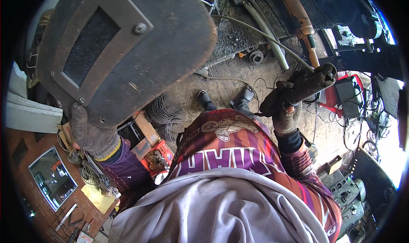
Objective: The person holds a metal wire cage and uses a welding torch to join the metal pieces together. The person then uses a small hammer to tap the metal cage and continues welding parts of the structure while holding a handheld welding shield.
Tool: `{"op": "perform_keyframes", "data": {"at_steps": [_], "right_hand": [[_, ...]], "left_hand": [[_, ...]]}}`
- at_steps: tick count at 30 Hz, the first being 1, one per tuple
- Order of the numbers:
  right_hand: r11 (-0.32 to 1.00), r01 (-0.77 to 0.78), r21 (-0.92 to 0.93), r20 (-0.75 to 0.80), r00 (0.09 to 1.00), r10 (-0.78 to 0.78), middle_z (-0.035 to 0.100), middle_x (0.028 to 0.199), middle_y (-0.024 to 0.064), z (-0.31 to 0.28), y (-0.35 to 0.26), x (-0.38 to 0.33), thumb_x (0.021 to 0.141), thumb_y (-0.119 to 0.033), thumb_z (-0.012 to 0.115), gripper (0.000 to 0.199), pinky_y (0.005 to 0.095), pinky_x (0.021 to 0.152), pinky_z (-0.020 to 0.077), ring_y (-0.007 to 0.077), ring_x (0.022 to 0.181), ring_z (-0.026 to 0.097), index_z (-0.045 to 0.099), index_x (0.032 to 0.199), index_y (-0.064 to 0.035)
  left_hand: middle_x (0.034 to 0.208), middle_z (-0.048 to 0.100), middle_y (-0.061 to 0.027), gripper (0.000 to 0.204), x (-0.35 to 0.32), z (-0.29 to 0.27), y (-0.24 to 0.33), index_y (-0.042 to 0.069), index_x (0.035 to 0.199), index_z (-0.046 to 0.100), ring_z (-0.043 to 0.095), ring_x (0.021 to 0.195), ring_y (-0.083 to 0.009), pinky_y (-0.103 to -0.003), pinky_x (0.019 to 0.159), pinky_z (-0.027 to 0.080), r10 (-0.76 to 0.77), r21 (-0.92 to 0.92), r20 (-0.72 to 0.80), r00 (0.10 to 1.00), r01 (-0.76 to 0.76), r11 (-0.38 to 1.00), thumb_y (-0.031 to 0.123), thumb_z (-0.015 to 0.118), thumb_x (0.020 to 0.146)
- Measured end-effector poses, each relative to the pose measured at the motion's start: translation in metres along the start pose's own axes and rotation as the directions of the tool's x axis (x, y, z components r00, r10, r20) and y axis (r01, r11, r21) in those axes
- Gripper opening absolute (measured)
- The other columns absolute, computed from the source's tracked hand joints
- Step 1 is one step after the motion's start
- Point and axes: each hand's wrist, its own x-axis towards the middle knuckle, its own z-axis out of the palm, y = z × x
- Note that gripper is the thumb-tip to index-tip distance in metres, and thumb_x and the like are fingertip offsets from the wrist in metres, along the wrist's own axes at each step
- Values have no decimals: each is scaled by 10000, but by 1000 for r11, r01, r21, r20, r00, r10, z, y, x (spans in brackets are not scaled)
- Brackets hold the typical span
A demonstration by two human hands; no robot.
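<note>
Gripping a dark welding shield [170, 42] by its lower edge, the left hand [94, 134] sat left of centre in a grey knit glove. One digit lay on the shield's front face; the rest couldn't be made out. The shield filled the upper left, tilted, its dark window [91, 47] in a bolted frame.

Right hand [286, 113], gloved too (glove looked tattered and blackened), was right of centre, wrapped round a dark, tubular holder [313, 86] that slanted toward the upper right. A thin pale rod or cable [294, 54], couldn't tell which, ran from near the holder toward top centre, passing across a metal tube [277, 53].

Top right: an orange-brown power tool [300, 23]. Right side: a red-and-black machine [351, 98] with cables around it. Lower right: a grey metal casting [351, 198]. Wire coils [164, 115] lay left of the person's sandalled feet [243, 100], mid-frame. Lower left: a brown tabletop [42, 143] bearing a white-framed glass panel [53, 177] and small hand tools. Grey cloth [221, 209] covered bottom centre, over a maroon patterned shirt [238, 123].
</note>
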Motion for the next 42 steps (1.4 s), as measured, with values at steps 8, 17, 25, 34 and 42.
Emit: {"op": "perform_keyframes", "data": {"at_steps": [8, 17, 25, 34, 42], "right_hand": [[1000, 1, 9, 22, 1000, -1, 570, 708, 86, -2, 6, 0, 739, -632, 700, 876, 268, 474, 396, 154, 553, 548, 465, 1225, 58], [998, 42, -39, -11, 999, -43, 572, 709, 75, 5, -2, 0, 765, -637, 671, 838, 255, 462, 389, 142, 538, 538, 481, 1207, 48], [998, 45, 45, -15, 999, -45, 563, 732, 69, 3, 2, -2, 766, -631, 673, 831, 263, 464, 397, 148, 566, 549, 479, 1222, 36], [984, 88, -152, -23, 995, -93, 592, 789, 72, -11, 4, -6, 684, -706, 685, 958, 285, 589, 482, 154, 652, 577, 466, 1224, 54], [704, 334, -627, 267, 941, -209, 637, 906, 96, -47, 20, -7, 866, -319, 580, 471, 289, 660, 511, 195, 752, 621, 504, 1171, 31]], "left_hand": [[1225, 555, -207, 511, -9, 36, -15, -1, 1335, 431, 592, 1092, -332, -482, 875, 535, -98, -18, 167, 981, 102, 995, 165, 595, 881], [1146, 603, -180, 548, -16, 4, -31, 5, 1338, 436, 634, 993, -271, -420, 827, 563, -123, 60, 138, 983, 115, 991, -17, 597, 815], [1021, 647, -164, 577, -18, 42, -39, -17, 1300, 464, 678, 794, -208, -285, 611, 594, -38, 114, -22, 999, 40, 993, -30, 678, 764], [1245, 507, -271, 481, -2, 7, 23, 16, 1364, 383, 566, 1130, -335, -527, 851, 545, -32, -136, 180, 983, 57, 989, 203, 525, 944], [1357, 458, -228, 479, 7, -23, 26, -24, 1353, 392, 477, 1224, -346, -518, 1016, 420, -26, -224, 231, 973, 80, 971, 251, 492, 973]]}}
